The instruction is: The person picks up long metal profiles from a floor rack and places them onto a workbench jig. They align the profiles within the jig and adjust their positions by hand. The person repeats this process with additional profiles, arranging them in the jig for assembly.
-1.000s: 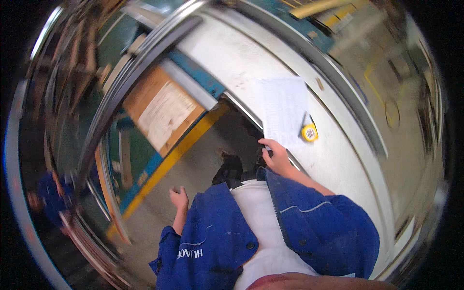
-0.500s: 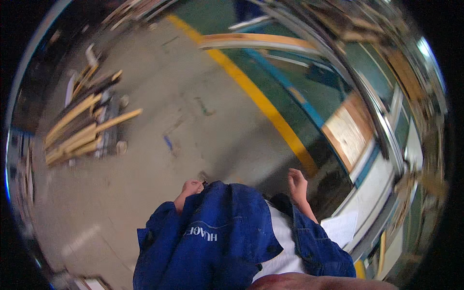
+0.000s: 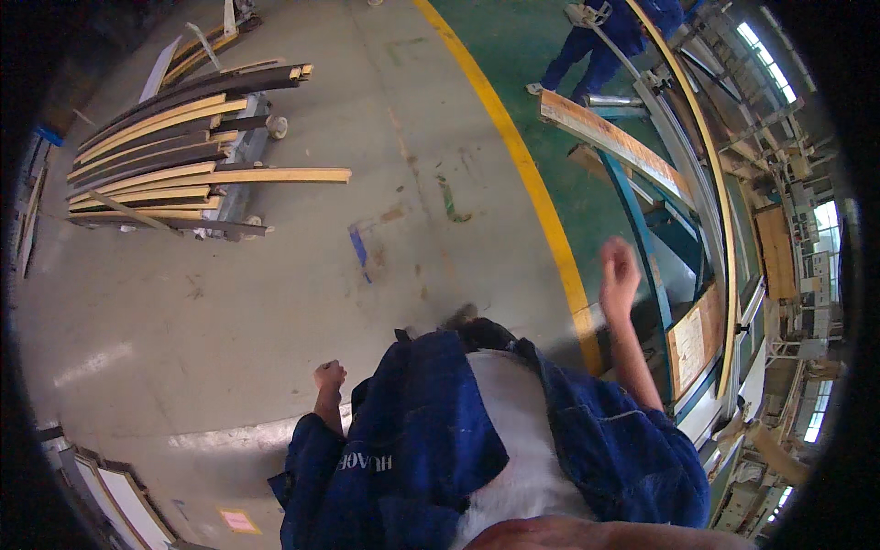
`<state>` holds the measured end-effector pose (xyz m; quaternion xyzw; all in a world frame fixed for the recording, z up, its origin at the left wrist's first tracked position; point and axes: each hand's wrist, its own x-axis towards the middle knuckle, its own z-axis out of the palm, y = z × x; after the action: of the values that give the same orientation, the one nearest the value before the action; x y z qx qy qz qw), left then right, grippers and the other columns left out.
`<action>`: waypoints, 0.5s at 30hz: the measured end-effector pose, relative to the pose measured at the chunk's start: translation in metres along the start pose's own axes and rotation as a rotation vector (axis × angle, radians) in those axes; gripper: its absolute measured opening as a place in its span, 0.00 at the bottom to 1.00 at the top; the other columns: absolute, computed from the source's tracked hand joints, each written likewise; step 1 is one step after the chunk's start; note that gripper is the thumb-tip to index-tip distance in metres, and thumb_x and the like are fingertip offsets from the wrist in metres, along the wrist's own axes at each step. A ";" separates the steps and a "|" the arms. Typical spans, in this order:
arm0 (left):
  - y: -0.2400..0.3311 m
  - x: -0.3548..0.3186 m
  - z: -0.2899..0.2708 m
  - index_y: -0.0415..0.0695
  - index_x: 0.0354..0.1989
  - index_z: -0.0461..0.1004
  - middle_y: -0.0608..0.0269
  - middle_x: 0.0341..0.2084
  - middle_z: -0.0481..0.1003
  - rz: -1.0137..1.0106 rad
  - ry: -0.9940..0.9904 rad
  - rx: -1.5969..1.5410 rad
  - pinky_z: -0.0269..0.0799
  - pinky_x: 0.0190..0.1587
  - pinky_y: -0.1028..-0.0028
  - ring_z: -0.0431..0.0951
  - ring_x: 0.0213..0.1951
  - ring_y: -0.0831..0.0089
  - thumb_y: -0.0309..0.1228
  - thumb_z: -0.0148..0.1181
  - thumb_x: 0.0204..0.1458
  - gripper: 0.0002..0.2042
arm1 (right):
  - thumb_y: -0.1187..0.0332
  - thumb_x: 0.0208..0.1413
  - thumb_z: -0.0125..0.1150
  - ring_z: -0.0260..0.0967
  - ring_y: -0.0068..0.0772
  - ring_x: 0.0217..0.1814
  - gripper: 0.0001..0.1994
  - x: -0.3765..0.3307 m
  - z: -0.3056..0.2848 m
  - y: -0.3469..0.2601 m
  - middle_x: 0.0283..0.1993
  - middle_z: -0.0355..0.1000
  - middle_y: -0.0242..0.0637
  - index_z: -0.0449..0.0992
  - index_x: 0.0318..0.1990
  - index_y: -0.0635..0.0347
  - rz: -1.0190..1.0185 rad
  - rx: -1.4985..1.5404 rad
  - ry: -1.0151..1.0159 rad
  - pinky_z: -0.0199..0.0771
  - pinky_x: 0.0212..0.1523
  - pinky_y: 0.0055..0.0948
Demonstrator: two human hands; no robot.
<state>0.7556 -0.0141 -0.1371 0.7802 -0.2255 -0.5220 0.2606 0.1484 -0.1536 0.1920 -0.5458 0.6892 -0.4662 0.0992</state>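
My left hand (image 3: pixel 330 374) hangs low beside my blue jacket (image 3: pixel 412 412), over the grey floor. Its fingers are curled in and nothing shows in them. On the other side, my right hand (image 3: pixel 621 268) is raised in front of me, near the yellow floor line (image 3: pixel 541 197) and the blue frame of a workbench (image 3: pixel 649 240). Its fingers are loosely closed, slightly blurred, with no object visible in them. Neither hand appears to touch anything around it.
At the far left, long wood and dark strips (image 3: pixel 183 174) lie stacked on a low support, some ends jutting out. A wooden board (image 3: pixel 623 137) and a long thin strip (image 3: pixel 726 229) rest at the bench on the right. Beyond stands a person in blue (image 3: pixel 582 50).
My view has swung and moved, bringing a co-worker in blue into sight at the far right. My right hand has risen and reached farther forward; my left sits lower and farther left.
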 end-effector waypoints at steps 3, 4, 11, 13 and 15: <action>0.020 0.049 0.012 0.41 0.29 0.77 0.64 0.20 0.75 -0.152 -0.049 -0.409 0.69 0.19 0.75 0.75 0.20 0.74 0.30 0.60 0.57 0.07 | 0.70 0.69 0.56 0.74 0.25 0.49 0.11 0.080 0.021 -0.046 0.48 0.78 0.39 0.76 0.54 0.65 -0.048 0.003 0.072 0.73 0.54 0.27; 0.033 0.059 0.020 0.40 0.30 0.77 0.64 0.20 0.75 -0.163 -0.085 -0.512 0.69 0.20 0.75 0.75 0.20 0.74 0.30 0.60 0.57 0.07 | 0.70 0.69 0.56 0.75 0.25 0.50 0.12 0.102 0.031 -0.055 0.49 0.78 0.39 0.76 0.56 0.65 -0.099 0.049 0.080 0.73 0.54 0.27; 0.134 0.122 0.047 0.39 0.37 0.76 0.62 0.23 0.75 -0.079 0.041 -0.555 0.69 0.23 0.76 0.77 0.23 0.72 0.31 0.59 0.58 0.08 | 0.71 0.69 0.56 0.76 0.24 0.49 0.13 0.236 0.150 -0.050 0.46 0.80 0.37 0.75 0.58 0.64 -0.138 0.086 0.055 0.73 0.52 0.25; 0.142 0.136 0.041 0.39 0.36 0.76 0.61 0.23 0.76 0.167 0.082 -0.002 0.71 0.24 0.74 0.77 0.24 0.72 0.33 0.60 0.57 0.09 | 0.72 0.68 0.56 0.76 0.24 0.48 0.13 0.281 0.192 -0.048 0.45 0.79 0.36 0.75 0.57 0.64 -0.126 0.153 -0.004 0.74 0.52 0.25; 0.161 0.168 0.045 0.40 0.34 0.75 0.60 0.24 0.78 0.350 0.121 0.369 0.72 0.26 0.71 0.78 0.25 0.70 0.36 0.62 0.55 0.10 | 0.72 0.68 0.56 0.76 0.24 0.48 0.12 0.329 0.238 -0.053 0.44 0.79 0.36 0.75 0.56 0.64 -0.113 0.205 -0.081 0.74 0.52 0.25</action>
<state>0.7602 -0.2495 -0.1657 0.7935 -0.4324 -0.3715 0.2132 0.2103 -0.5572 0.2247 -0.5890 0.6015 -0.5166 0.1560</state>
